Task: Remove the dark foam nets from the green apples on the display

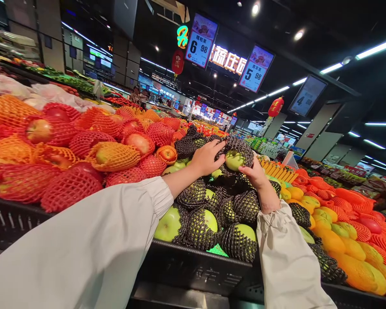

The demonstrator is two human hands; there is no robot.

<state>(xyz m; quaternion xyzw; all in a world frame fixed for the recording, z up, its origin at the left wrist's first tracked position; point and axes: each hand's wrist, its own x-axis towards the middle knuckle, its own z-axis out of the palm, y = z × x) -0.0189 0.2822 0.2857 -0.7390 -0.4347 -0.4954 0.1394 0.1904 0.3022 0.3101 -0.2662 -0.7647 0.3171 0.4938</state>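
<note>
Netted apples (209,223) packed tight, crate rim (193,257) in front

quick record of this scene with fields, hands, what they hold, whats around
place: supermarket fruit display
left hand: resting on the black foam net of a green apple
right hand: cupping the same apple from below
near: more netted green apples, red-netted apples, black crate
overhead: price signs
</note>
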